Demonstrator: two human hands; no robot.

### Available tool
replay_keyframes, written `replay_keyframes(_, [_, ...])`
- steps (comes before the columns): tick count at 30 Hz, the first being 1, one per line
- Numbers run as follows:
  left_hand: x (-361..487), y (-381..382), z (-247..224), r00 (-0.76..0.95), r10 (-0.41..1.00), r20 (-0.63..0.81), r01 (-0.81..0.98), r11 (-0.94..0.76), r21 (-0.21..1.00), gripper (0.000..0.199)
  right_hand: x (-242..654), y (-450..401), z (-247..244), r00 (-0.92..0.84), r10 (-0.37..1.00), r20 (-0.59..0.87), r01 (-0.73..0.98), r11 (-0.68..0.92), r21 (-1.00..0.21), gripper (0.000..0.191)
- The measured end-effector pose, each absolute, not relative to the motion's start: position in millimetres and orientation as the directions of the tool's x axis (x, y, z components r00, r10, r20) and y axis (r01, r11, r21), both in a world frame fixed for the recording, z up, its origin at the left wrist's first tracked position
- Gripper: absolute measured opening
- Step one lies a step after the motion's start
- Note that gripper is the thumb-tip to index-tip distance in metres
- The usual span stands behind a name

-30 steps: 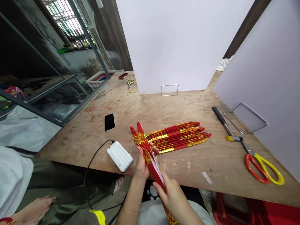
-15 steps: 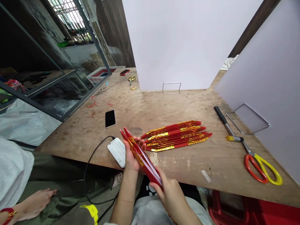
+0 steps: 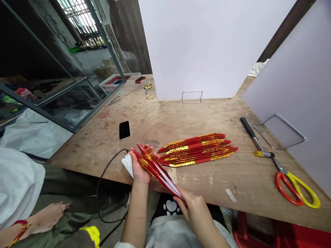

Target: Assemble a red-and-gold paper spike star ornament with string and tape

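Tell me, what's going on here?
A person at a plywood workbench holds a bundle of red-and-gold folded paper strips in the left hand, with the right hand at its lower end. More strips lie in a pile on the bench. Another person's hand rests nearby on olive trousers.

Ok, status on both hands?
Left hand, right hand holding red-and-gold paper strips. White power bank right behind left hand.

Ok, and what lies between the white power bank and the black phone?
The head view shows bare plywood tabletop and the black cable reaching the power bank.
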State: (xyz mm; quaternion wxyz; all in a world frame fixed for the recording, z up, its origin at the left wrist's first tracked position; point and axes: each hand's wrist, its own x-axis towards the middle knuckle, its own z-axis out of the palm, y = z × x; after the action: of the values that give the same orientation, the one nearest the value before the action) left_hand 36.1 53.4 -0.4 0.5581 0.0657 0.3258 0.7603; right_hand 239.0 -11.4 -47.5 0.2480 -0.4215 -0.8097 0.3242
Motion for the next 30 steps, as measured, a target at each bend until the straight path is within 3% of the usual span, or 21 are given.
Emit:
replay_keyframes(9, [40.3, 60.9, 3.3, -0.709, 0.674, -0.208, -0.530, -0.315, 0.787, 0.056, 236.1, -22.9, -56.3, -0.550, 0.811, 0.200, 0.513, 0.517, -0.685, 0.030])
replay_keyframes(15, [45.7, 60.4, 9.4, -0.765, 0.604, -0.222, -0.471, -0.290, 0.833, 0.060, 235.6, -25.3, -56.8, -0.545, 0.832, 0.101, 0.439, 0.386, -0.811, 0.030])
replay_keyframes(18, [46.1, 58.2, 16.5, -0.722, 0.652, -0.233, -0.492, -0.246, 0.835, 0.058, 237.8, -19.8, -52.5, -0.574, 0.817, -0.050, 0.374, 0.208, -0.904, 0.033])
replay_keyframes(22, [41.0, 51.7, 23.8, -0.515, 0.841, -0.163, -0.569, -0.194, 0.799, 0.057, 242.9, -8.2, -41.8, -0.663, 0.714, -0.227, 0.290, -0.035, -0.956, 0.043])
replay_keyframes(30, [41.0, 43.0, 41.4, -0.357, 0.933, 0.044, -0.632, -0.276, 0.724, 0.050, 246.5, -5.0, -41.5, -0.720, 0.648, -0.248, 0.332, 0.008, -0.943, 0.044])
